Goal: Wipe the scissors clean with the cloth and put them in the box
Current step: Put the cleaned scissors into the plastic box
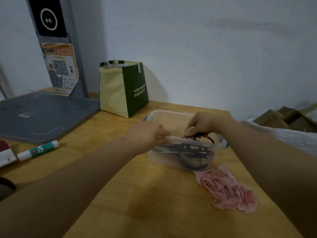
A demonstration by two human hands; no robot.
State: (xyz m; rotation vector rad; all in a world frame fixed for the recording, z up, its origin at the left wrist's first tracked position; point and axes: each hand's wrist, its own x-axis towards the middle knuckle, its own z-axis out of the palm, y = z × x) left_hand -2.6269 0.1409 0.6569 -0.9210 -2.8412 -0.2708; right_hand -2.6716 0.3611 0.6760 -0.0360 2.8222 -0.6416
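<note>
A clear plastic box [169, 115] stands on the wooden table. Black-handled scissors [192, 149] lie inside it, seen through the near wall, with blades pointing left. My right hand [201, 125] reaches into the box from the right, fingers curled round a black handle loop. My left hand [147, 134] grips the box's near rim at its left end. The crumpled pink cloth [226, 188] lies on the table just in front of the box, with neither hand on it.
A green and cream bag [122, 88] stands behind the box against the wall. A grey slab [42, 114] and its upright post fill the left. A glue stick [38, 150] lies at the left edge. Cardboard boxes [283, 117] sit beyond the table's right side.
</note>
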